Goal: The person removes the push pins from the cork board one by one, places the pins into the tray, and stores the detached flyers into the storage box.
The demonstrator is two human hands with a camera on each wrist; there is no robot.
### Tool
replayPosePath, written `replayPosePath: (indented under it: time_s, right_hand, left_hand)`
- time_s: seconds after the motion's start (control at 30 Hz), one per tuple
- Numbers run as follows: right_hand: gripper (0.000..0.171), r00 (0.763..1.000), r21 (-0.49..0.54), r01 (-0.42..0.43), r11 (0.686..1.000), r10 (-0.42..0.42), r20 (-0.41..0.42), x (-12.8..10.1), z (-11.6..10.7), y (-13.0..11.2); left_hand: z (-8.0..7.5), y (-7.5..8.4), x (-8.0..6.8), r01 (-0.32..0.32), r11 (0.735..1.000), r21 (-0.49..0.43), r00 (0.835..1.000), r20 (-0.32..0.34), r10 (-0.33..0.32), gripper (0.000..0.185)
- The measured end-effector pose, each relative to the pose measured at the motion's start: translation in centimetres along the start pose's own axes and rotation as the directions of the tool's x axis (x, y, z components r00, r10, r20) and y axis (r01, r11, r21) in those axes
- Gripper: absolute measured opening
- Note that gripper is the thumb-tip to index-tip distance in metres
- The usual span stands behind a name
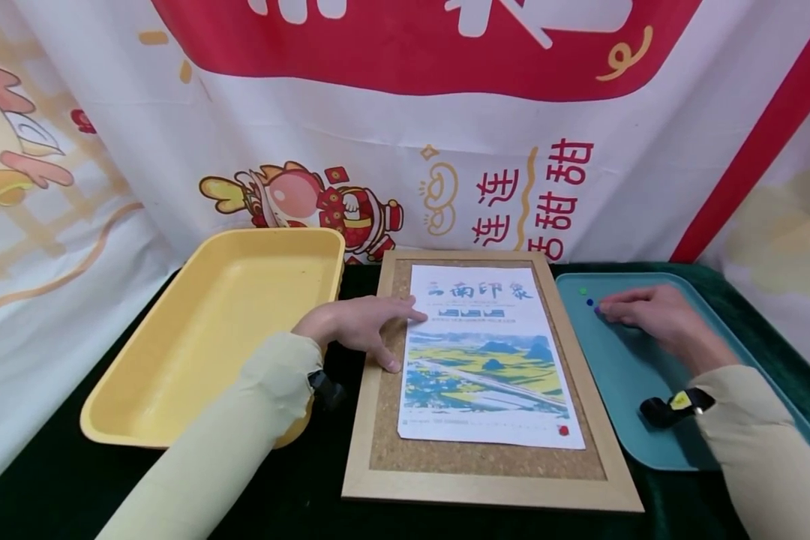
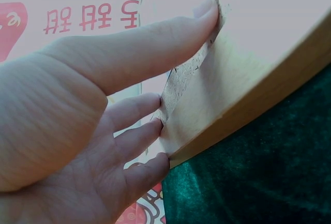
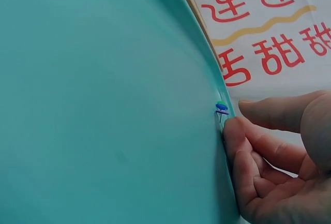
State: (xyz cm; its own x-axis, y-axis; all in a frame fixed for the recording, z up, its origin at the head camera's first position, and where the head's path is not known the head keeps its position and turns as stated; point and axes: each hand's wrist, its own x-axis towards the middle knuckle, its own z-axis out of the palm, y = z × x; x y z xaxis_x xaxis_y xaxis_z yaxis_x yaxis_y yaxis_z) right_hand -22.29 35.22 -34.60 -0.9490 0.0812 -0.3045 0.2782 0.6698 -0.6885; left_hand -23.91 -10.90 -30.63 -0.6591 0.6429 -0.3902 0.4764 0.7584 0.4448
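A wooden-framed cork board (image 1: 489, 487) lies flat, with a printed landscape poster (image 1: 486, 375) on it. My left hand (image 1: 361, 326) rests at the board's left side, fingers extended onto the poster's upper left edge and thumb lower down by the cork. In the left wrist view its fingertips touch the wooden frame (image 2: 207, 100) and cork. Over the teal tray (image 1: 621, 367), my right hand (image 1: 658, 319) reaches down to small push pins. A green pin (image 1: 583, 291) and a blue pin (image 1: 590, 302) lie just beyond its fingertips. Thumb and index finger (image 3: 274, 113) stand apart beside the pins.
A yellow tray (image 1: 209, 337) stands left of the board, beneath my left forearm. Dark green cloth (image 1: 297, 487) covers the table. A printed white and red curtain (image 1: 378, 120) hangs behind. The teal tray has a raised rim close to the board's right edge.
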Motion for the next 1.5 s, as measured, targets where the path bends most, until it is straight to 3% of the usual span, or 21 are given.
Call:
replayPosePath:
  time_s: [0.17,0.7,0.87,1.03,1.5]
  right_hand:
    - [0.065,1.0,-0.029,0.026,0.999,-0.026,-0.007,-0.5,0.1,0.4]
    - [0.066,0.993,-0.101,0.1,0.99,-0.105,-0.045,-4.8,-0.3,1.0]
    - [0.058,0.984,-0.095,0.157,0.983,-0.164,-0.064,-6.1,0.8,0.3]
    - [0.055,0.984,-0.103,0.159,0.982,-0.167,-0.069,-7.5,1.8,-0.3]
    - [0.052,0.982,-0.104,0.19,0.976,-0.191,-0.002,-9.1,3.2,-2.0]
  left_hand:
    - [0.2,0.0,0.3,0.024,1.0,-0.015,1.0,0.003,-0.024,0.085]
    - [0.6,0.9,1.6,0.012,1.0,-0.002,1.0,0.013,-0.012,0.086]
    - [0.5,1.1,1.5,0.023,1.0,-0.002,1.0,0.014,-0.023,0.087]
    - [0.5,1.0,1.2,0.019,1.0,-0.002,1.0,0.02,-0.019,0.086]
    - [0.0,0.0,0.1,0.011,1.0,0.011,1.0,0.004,-0.011,0.085]
